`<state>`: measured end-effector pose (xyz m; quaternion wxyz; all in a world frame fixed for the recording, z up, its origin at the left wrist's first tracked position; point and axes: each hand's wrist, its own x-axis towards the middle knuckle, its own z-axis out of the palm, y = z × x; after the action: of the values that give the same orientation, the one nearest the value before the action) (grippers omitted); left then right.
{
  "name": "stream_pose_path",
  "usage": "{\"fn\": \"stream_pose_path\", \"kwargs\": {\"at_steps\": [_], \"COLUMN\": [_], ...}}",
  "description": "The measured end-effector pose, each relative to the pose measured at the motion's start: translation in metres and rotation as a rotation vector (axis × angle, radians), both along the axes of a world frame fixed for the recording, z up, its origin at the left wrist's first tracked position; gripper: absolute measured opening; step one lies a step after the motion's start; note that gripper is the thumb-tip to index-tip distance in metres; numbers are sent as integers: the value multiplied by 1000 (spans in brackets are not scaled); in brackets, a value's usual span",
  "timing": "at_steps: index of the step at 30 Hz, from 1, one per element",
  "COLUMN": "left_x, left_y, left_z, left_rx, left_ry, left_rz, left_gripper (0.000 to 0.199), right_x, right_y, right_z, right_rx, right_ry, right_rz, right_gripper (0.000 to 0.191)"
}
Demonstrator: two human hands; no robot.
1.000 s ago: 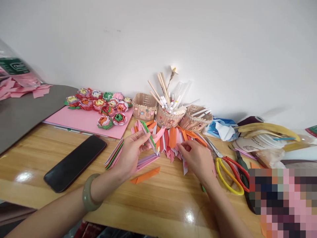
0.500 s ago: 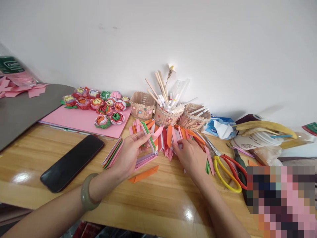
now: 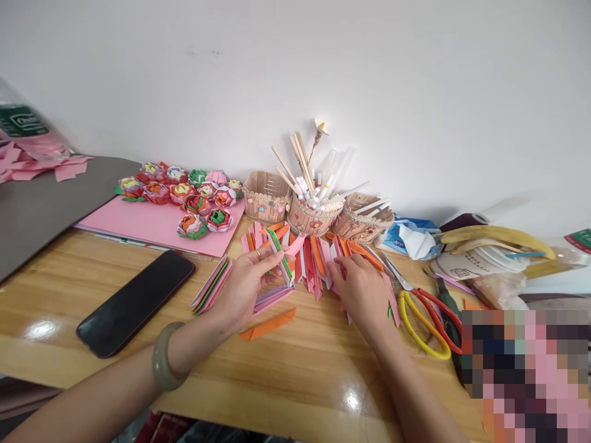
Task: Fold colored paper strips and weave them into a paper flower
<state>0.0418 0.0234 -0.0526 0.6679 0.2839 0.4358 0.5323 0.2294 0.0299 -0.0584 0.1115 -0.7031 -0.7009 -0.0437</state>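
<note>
Folded paper strips (image 3: 287, 264) pinched in my left hand (image 3: 242, 286)

I grip them between thumb and fingers, their green edges slanting up past my thumb tip. Just beyond, spreading toward my right hand (image 3: 362, 289), lies a heap of pink, red and orange folded slips (image 3: 310, 267). My right fingers curl, palm down, at its near side; whether they grasp a slip I cannot tell. My left forearm slants up from lower left, a green bangle (image 3: 166, 357) round it; my right one rises from lower right. An orange slip (image 3: 268, 324) lies alone on the wooden table (image 3: 221, 391), nearer me than the heap. Farther out, scissors (image 3: 410, 287) lie right of my right hand, a black smartphone (image 3: 136, 301) left of my left, and three decorated baskets (image 3: 316, 220) stand behind the heap.
</note>
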Motion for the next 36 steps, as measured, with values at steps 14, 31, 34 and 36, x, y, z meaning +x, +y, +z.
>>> {"fn": "stream_pose_path", "kwargs": {"at_steps": [14, 31, 34, 36], "left_x": [3, 12, 12, 12], "left_y": [-2, -7, -7, -7], "left_z": [2, 5, 1, -1], "left_rx": [-12, -7, -9, 18], "left_ry": [13, -73, -62, -53], "left_rz": [-71, -325, -319, -306], "left_gripper": [16, 16, 17, 18], "right_x": [16, -28, -26, -25], "right_y": [0, -26, -26, -26], "right_z": [22, 2, 0, 0], "right_rx": [157, 9, 84, 118], "right_ry": [626, 852, 718, 664], "right_rz": [-72, 365, 467, 552], "right_gripper": [20, 7, 10, 14]}}
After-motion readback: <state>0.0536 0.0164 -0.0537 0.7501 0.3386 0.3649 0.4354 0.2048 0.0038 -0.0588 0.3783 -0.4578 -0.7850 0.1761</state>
